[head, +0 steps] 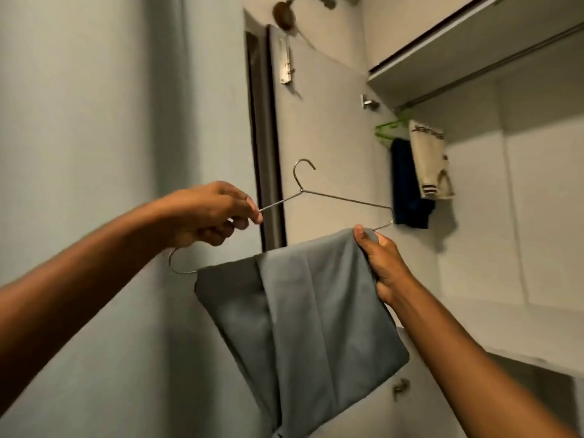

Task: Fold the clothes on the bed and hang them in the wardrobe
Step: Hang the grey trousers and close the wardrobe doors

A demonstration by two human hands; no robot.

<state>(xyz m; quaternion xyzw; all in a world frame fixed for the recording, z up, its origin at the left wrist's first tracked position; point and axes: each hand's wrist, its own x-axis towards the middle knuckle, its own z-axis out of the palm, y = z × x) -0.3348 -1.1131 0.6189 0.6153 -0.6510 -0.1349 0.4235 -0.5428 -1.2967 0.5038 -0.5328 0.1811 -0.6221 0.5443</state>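
A folded grey garment (303, 317) hangs over the lower bar of a thin metal hanger (344, 199), held tilted in front of the open wardrobe. My left hand (208, 213) grips the hanger's left shoulder wire. My right hand (379, 263) pinches the garment's upper right corner against the bar near the hanger's right end. The hook (301, 172) points up, free of any rail.
Inside the wardrobe (537, 216) a cream garment (429, 162) and a dark blue one (407, 188) hang on a green hanger (390, 128) under the rail. An upper shelf (458, 58) juts out above. The wardrobe door (325, 128) stands open; a grey wall (110, 121) is at left.
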